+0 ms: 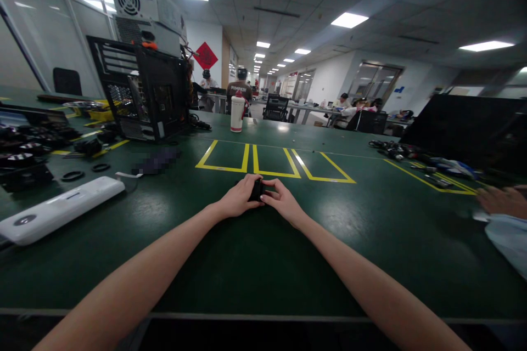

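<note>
A small black object is between my two hands, just above or on the green table; its kind I cannot make out. My left hand is closed around its left side and hides much of it. From the right, the thumb and fingers of my right hand pinch at its edge. Beyond the hands, yellow tape frames mark the table top.
At left stand a black computer case with power supplies on top, a white elongated device and black rings. A cup stands ahead. Another person's hand rests at right, near loose parts and a black screen.
</note>
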Tool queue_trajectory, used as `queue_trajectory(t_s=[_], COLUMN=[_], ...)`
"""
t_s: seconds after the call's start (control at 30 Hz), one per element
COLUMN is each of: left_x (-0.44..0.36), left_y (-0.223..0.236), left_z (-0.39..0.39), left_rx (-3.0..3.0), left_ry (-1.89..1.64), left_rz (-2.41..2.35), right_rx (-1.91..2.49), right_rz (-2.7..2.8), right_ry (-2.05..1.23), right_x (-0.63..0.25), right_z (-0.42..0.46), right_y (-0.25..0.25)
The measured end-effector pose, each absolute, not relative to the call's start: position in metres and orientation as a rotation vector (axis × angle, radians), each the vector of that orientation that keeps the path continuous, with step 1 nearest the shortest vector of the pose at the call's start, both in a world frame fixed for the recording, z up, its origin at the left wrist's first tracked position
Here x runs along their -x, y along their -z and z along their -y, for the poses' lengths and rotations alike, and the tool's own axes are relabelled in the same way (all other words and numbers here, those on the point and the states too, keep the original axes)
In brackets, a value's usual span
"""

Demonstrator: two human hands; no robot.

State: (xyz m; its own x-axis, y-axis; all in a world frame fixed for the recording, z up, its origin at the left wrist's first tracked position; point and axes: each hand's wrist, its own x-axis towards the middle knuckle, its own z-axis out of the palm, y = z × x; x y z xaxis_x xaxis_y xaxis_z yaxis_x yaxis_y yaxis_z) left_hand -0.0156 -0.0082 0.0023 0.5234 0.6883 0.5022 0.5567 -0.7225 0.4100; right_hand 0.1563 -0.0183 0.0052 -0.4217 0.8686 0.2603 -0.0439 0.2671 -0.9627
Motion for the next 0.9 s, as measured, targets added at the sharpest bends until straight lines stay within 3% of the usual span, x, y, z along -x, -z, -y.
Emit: queue_trajectory(t_s=[0.9], left_x=[0.0156], left_y=[-0.0022], left_z=[0.0062], left_rx=[-2.532], left_ry=[-0.976], left_rz=[-1.053], right_rx=[0.876], right_rz=[1.664], right_ry=[-1.151], right_x=[-0.1559], right_z=[0.019], right_y=[-0.009])
